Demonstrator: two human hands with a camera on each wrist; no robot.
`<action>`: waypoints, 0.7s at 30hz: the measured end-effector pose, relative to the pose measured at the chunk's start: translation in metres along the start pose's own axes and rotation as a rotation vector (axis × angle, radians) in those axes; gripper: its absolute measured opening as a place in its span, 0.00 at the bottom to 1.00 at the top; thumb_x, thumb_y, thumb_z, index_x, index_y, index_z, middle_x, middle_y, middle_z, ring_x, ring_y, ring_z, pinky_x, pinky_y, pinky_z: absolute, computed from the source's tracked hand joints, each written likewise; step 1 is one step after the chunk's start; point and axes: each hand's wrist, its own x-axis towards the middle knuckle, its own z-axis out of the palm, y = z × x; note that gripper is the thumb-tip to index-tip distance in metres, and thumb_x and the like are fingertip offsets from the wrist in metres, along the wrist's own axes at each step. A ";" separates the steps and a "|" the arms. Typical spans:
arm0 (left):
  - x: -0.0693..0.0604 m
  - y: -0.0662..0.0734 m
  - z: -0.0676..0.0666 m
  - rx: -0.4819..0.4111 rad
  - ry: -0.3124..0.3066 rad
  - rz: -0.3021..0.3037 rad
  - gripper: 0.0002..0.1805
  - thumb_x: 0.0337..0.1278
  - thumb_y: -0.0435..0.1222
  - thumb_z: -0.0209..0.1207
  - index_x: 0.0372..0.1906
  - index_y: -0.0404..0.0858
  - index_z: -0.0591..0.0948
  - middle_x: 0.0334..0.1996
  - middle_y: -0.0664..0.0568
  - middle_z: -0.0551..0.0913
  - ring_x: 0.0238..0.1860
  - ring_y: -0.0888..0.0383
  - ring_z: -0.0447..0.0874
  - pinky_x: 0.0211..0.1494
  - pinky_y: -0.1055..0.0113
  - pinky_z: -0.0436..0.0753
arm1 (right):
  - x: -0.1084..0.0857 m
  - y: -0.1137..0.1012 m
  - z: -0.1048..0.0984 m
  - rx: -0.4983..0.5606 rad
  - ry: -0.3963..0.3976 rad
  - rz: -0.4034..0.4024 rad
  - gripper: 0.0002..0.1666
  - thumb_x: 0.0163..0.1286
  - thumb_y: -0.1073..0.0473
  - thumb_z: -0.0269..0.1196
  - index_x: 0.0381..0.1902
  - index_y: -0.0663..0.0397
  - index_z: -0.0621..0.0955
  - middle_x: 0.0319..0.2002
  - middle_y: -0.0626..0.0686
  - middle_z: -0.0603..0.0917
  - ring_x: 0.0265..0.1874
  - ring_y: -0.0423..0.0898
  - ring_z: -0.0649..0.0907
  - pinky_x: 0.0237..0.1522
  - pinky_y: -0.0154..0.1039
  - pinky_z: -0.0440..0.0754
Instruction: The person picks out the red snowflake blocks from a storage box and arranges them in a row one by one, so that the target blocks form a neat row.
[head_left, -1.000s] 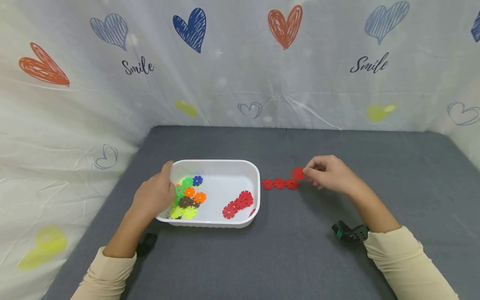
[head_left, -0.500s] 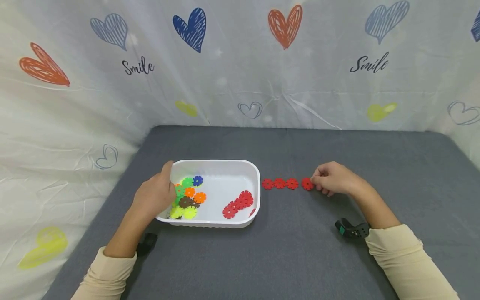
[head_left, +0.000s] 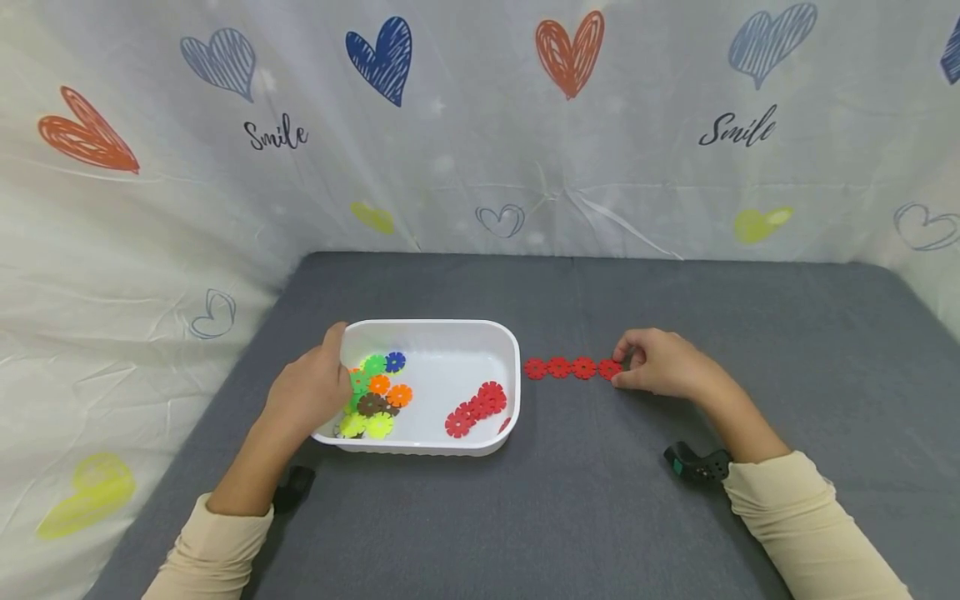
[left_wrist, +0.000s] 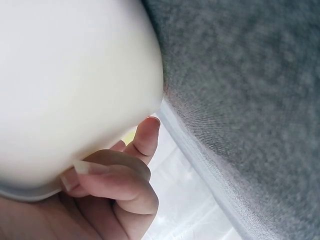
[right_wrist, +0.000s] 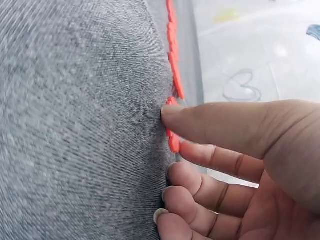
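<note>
My left hand [head_left: 311, 392] grips the left end of a white plastic tray [head_left: 423, 447], thumb at the rim. In the left wrist view, curled fingers [left_wrist: 122, 187] lie against the tray's outer wall. To the tray's right, several red notched flower-shaped discs [head_left: 558, 367] lie flat in a row on the table. My right hand [head_left: 663, 365] holds the row's rightmost red disc [head_left: 609, 368] at its edge, between thumb and forefinger. The right wrist view shows the thumb over part of that disc [right_wrist: 174, 144], close to the cloth.
Inside the tray, a heap of green, orange, brown, yellow and blue discs [head_left: 375, 396] lies at the left. Overlapping red discs [head_left: 476, 408] are at its right. Grey cloth covers the table [head_left: 480, 525]; a printed curtain [head_left: 465, 125] stands behind it.
My right hand has brought the red disc down and toward the front, then a little left, to the end of the row. My left hand and the tray have stayed put.
</note>
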 end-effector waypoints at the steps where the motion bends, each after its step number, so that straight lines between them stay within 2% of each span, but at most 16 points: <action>1: 0.000 0.000 0.000 0.000 0.001 0.001 0.32 0.68 0.31 0.43 0.74 0.29 0.55 0.52 0.29 0.80 0.35 0.41 0.82 0.37 0.44 0.79 | 0.000 0.000 0.000 -0.005 0.005 -0.001 0.15 0.61 0.58 0.72 0.42 0.59 0.81 0.22 0.49 0.77 0.21 0.45 0.75 0.28 0.42 0.72; 21: -0.001 -0.002 0.000 -0.011 -0.001 0.011 0.31 0.68 0.31 0.42 0.74 0.28 0.55 0.51 0.30 0.80 0.35 0.41 0.82 0.35 0.45 0.78 | 0.000 0.002 0.002 -0.020 0.016 -0.023 0.11 0.61 0.63 0.69 0.40 0.59 0.80 0.22 0.49 0.77 0.20 0.45 0.75 0.27 0.42 0.72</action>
